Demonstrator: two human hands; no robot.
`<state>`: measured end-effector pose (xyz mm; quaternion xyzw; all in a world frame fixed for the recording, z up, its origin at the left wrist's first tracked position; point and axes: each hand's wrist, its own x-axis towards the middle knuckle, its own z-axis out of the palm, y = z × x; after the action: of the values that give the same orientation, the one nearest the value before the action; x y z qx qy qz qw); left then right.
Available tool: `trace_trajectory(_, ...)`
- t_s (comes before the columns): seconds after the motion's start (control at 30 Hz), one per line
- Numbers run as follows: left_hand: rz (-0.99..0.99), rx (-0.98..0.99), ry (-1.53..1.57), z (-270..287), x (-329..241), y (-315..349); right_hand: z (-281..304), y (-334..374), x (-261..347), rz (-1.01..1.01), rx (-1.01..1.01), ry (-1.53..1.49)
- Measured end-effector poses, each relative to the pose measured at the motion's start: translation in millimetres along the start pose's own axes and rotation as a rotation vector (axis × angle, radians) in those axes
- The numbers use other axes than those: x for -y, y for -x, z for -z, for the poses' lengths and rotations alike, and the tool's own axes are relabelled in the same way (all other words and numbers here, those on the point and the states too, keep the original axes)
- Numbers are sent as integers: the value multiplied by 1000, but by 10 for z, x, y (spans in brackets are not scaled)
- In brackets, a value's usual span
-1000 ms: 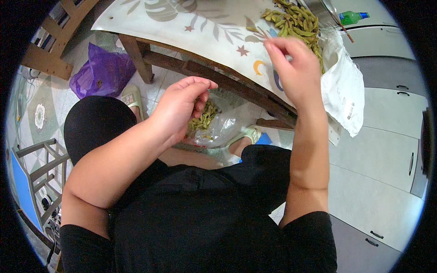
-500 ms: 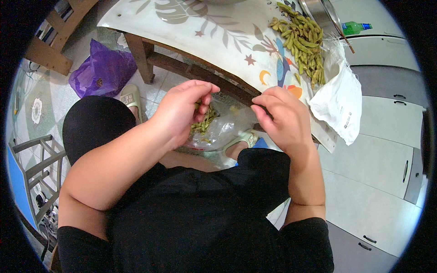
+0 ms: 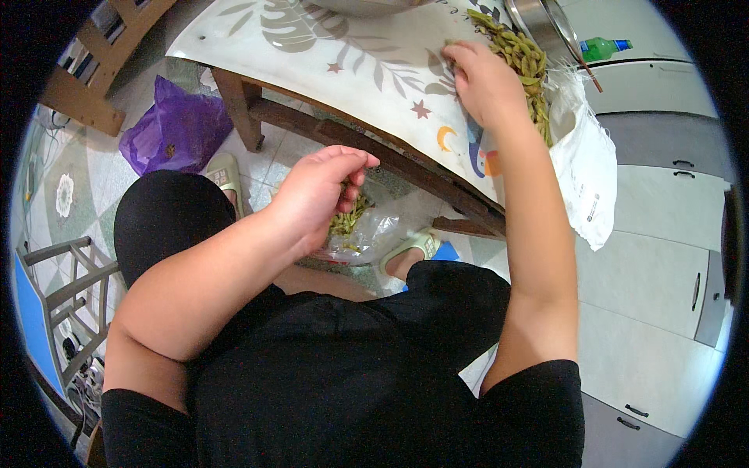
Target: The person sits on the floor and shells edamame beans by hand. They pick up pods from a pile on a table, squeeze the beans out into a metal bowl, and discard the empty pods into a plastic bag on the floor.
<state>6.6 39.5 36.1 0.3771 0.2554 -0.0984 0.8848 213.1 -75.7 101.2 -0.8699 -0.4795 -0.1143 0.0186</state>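
Over the gap in front of the table, my left hand [image 3: 331,187] is curled closed, fingertips to thumb. Whatever it may hold cannot be made out. My right hand [image 3: 490,84] reaches over the patterned tabletop [image 3: 374,58], beside a heap of green bean pods [image 3: 523,56]. Its fingers are bent forward and stand apart from the thumb, with nothing seen in them. Below my left hand, a clear plastic bag [image 3: 374,238] on the floor holds trimmed-looking green pods [image 3: 347,222], partly hidden by that hand.
A white woven sack [image 3: 585,171] hangs over the table's right edge. A metal pot [image 3: 542,27] and a green bottle [image 3: 601,49] are at the upper right. On the floor lie a purple bag [image 3: 175,129] and, at left, a stool [image 3: 58,304]. Grey cabinets [image 3: 640,273] line the right.
My right hand has moved up and away from my body, from beside my left hand to the tabletop by the pods. My left hand has stayed nearly in place.
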Motion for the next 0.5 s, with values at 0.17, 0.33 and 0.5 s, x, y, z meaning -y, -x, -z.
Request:
trace_trajectory(0.17, 21, -2, 6, 2, 1, 73, 45, 475, 98, 50, -94, -327)
trace_trajectory(0.33, 45, 16, 4, -24, 42, 81, 184, 707, 110, -219, -239, -935)
trace_trajectory(0.5, -42, 65, -19, -93, 75, 81, 416, 1016, 540, -468, -164, -1736)
